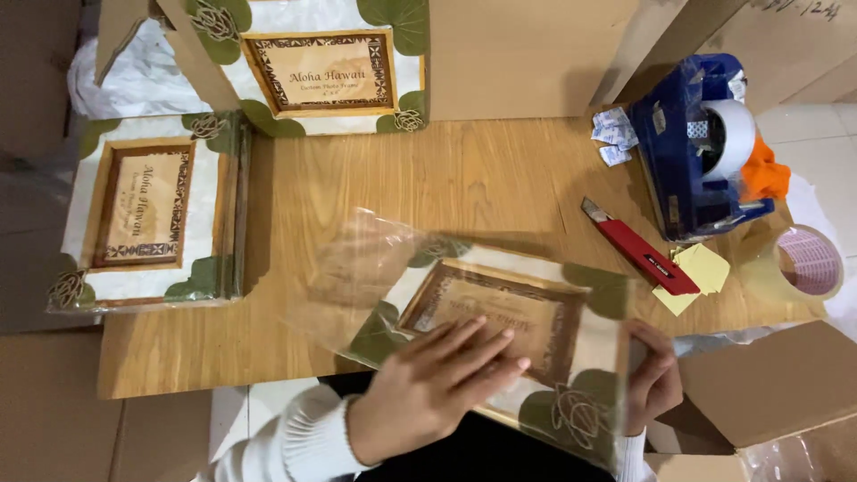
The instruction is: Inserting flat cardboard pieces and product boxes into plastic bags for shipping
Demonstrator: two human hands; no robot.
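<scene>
— Sliding into its wrapper, by the look of it: the flat wooden picture frame with green leaf corners [500, 330] lies on the near edge of the pale wooden table [428, 178], partly inside a clear plastic sleeve [357, 268] that juts out past the left hand.

— And the hands?

— The left hand [428, 379] lies flat on the frame's face, fingers spread and pressing. The right hand [650, 375] curls round the frame's right edge, gripping it through the plastic.

— So what does the next move call for?

— I'd judge a steady push along the sleeve, keeping the corners from snagging the film.

— Anything close by?

— Beyond the right hand lie a red utility knife [638, 250], yellow paper slips [701, 272] and a blue tape dispenser [692, 152]. Far off to the left sits a stack of matching wrapped frames [147, 214].
</scene>
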